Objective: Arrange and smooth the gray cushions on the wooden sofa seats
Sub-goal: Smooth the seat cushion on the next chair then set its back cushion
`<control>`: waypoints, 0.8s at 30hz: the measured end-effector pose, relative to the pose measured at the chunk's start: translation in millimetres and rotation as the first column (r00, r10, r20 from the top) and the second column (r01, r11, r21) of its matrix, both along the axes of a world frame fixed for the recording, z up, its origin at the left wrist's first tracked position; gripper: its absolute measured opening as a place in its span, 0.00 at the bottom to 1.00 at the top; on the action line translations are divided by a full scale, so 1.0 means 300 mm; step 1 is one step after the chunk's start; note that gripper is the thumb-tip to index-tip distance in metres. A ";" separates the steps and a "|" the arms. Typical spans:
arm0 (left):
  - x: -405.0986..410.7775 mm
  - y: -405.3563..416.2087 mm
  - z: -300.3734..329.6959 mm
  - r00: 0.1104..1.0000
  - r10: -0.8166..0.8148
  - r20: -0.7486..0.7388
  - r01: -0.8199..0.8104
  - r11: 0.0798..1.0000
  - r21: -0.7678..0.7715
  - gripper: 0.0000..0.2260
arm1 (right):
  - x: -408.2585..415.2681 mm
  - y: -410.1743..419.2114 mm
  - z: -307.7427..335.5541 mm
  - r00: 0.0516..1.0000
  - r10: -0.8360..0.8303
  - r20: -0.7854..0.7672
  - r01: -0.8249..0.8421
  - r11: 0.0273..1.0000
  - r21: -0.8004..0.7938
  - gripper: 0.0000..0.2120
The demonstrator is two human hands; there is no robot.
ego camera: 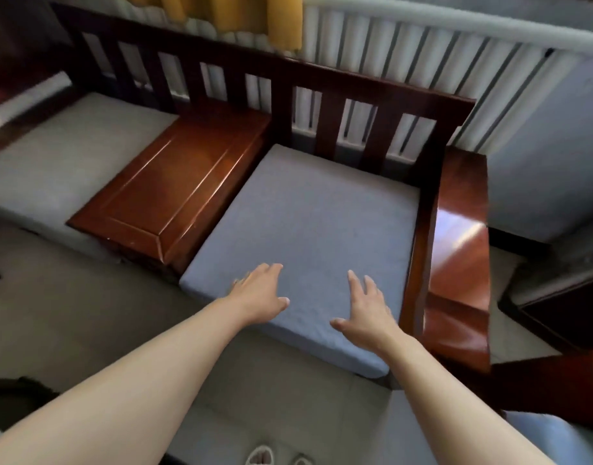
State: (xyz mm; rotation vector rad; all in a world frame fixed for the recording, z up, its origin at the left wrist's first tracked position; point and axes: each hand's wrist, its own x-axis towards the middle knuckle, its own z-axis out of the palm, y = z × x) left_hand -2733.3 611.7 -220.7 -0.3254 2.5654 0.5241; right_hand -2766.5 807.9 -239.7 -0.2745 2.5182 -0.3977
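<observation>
Both forearms reach in, left hand and right hand flat, fingers spread, on gray cushion front edge, likely smoothing.

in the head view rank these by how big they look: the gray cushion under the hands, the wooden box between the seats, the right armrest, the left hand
1. gray cushion, clearly largest
2. wooden box
3. right armrest; looks somewhat smaller than the box, but it is seen at an angle, so that is unsure
4. left hand, smallest, though nearest the camera

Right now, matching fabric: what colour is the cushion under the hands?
Plain bluish gray cushion, no pattern; head view.
</observation>
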 end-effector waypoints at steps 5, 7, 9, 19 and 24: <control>0.010 -0.040 -0.291 0.995 -0.082 0.058 0.087 0.993 -0.083 0.34 | 0.005 -0.072 -0.272 0.997 0.069 0.035 -0.070 0.997 0.039 0.46; 0.001 -0.069 -0.452 0.991 -0.095 0.099 0.103 0.991 -0.088 0.37 | 0.009 -0.118 -0.422 0.996 0.082 0.040 -0.083 0.996 0.040 0.46; -0.007 -0.090 -0.576 0.986 -0.117 0.116 0.129 0.987 -0.097 0.38 | 0.020 -0.150 -0.535 0.995 0.098 0.033 -0.100 0.994 0.049 0.47; -0.067 -0.224 -1.108 0.940 -0.342 -0.008 0.329 0.912 -0.246 0.45 | 0.012 -0.320 -1.042 0.976 0.119 -0.180 -0.091 0.983 0.159 0.49; -0.104 -0.252 -1.259 0.923 -0.372 -0.103 0.334 0.903 -0.270 0.45 | -0.013 -0.382 -1.213 0.948 0.144 -0.285 -0.079 0.971 0.228 0.54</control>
